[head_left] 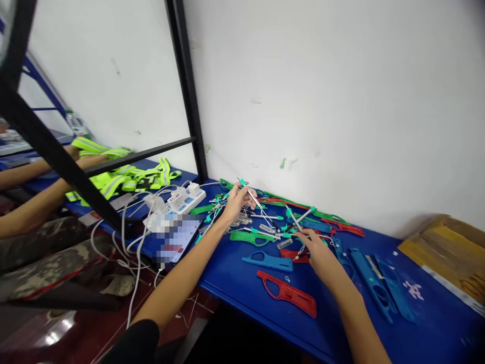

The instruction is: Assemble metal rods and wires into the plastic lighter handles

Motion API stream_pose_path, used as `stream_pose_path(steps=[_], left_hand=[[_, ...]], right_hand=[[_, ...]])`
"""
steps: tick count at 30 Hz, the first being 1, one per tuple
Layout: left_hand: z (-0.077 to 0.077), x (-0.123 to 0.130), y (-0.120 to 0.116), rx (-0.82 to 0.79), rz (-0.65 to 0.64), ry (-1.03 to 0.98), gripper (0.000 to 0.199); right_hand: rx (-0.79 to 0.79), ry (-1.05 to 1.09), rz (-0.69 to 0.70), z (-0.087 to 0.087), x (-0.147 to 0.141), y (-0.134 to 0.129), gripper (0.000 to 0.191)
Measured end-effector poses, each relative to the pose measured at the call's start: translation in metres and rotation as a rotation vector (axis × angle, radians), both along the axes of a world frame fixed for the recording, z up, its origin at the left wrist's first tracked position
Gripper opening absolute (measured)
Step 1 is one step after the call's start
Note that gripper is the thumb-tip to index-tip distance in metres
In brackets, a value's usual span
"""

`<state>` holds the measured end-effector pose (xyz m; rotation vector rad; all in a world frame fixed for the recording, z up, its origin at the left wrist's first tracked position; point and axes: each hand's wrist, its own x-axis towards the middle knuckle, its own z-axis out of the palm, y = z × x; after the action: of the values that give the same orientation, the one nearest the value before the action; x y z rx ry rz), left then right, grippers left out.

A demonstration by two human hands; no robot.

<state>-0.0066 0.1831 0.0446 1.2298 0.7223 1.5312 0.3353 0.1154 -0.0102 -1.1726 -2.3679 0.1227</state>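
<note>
On the blue tabletop [235, 275], a red casing [290, 294] lies nearest, with a blue casing [269, 260] just beyond it. The right hand [316, 247] reaches to the lower end of a metal tube [294, 219]; whether its grip is clamped on it, I cannot tell. A green casing [248, 236] lies left of that hand. Farther back, the left hand [239, 199] has its grip closed on a slanted metal rod [253, 197], raised over a pile of wired parts [240, 220]. Behind stands the white wall [326, 101].
</note>
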Motion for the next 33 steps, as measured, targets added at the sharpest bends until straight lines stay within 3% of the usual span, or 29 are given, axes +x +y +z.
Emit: stream_pose_path(steps=[3,8,11,14,18,23,26,30,33], left_hand=[[0.009,-0.002,-0.008,0.008,-0.082,0.007,0.040],[0.020,0.015,-0.033,0.004,-0.371,0.117,0.044],[0.020,0.026,-0.046,0.005,-0.527,0.189,0.051],[0.017,0.030,-0.051,0.024,-0.590,0.265,0.057],[0.013,0.028,-0.050,0.071,-0.556,0.441,0.049],[0.014,0.027,-0.059,0.179,-0.483,0.692,0.030],[0.016,0.018,-0.087,0.246,-0.428,0.803,0.020],[0.010,0.002,-0.146,0.309,-0.318,0.940,0.015],[-0.005,0.001,-0.176,0.383,-0.193,1.068,0.028]], right_hand=[[0.079,0.040,-0.048,0.007,0.000,-0.012,0.069],[0.112,0.212,-0.142,0.024,-0.043,-0.046,0.066],[0.066,0.339,-0.161,0.033,-0.067,-0.055,0.056],[0.022,0.375,-0.127,0.039,-0.066,-0.055,0.038],[0.002,0.382,-0.150,0.045,-0.046,-0.067,0.029],[0.028,0.357,-0.210,0.045,-0.037,-0.107,0.020],[0.073,0.346,-0.184,0.037,-0.040,-0.133,0.019],[0.136,0.336,-0.088,0.021,-0.048,-0.152,0.022],[0.166,0.302,-0.035,0.010,-0.055,-0.152,0.023]])
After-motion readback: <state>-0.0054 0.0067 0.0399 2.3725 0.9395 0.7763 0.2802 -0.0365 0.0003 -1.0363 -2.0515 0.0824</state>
